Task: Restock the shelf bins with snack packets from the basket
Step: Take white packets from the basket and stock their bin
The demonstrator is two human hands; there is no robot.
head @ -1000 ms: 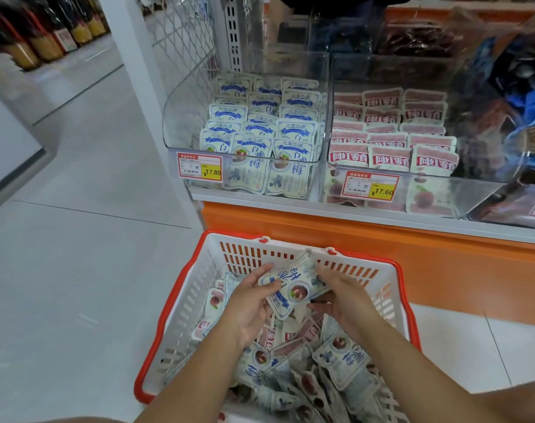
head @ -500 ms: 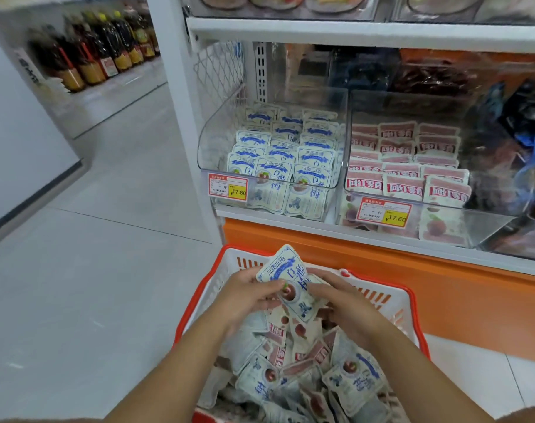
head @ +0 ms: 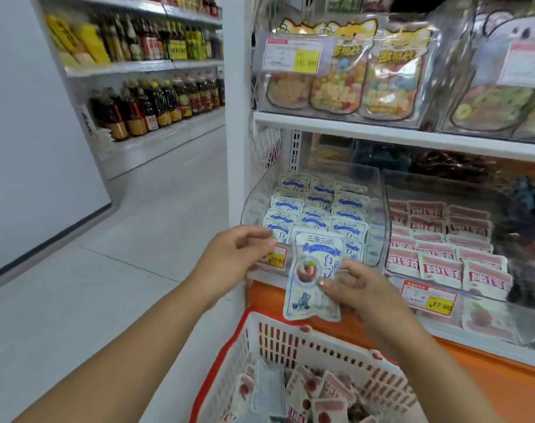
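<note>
My right hand (head: 361,294) pinches a white snack packet with a blue label (head: 316,270) and holds it upright just in front of the left clear bin (head: 377,190). That bin holds rows of the same blue-labelled packets (head: 318,209). My left hand (head: 232,257) hovers just left of the packet with fingers loosely curled, a small gap between them and the packet's edge. The red-rimmed white basket (head: 290,337) stands below on the floor, with several red- and blue-labelled packets (head: 315,395) inside.
The right clear bin (head: 504,309) holds red-labelled packets (head: 443,254). The shelf above (head: 382,132) carries bins of bagged sweets. An orange base panel (head: 489,377) runs under the bins. An aisle of grey floor (head: 92,285) lies left, with bottle shelves (head: 156,102) behind.
Both hands lifted the blue-labelled packet out of the basket up to the left bin's front. My left hand has let go; my right hand alone holds it. My view tilted upward.
</note>
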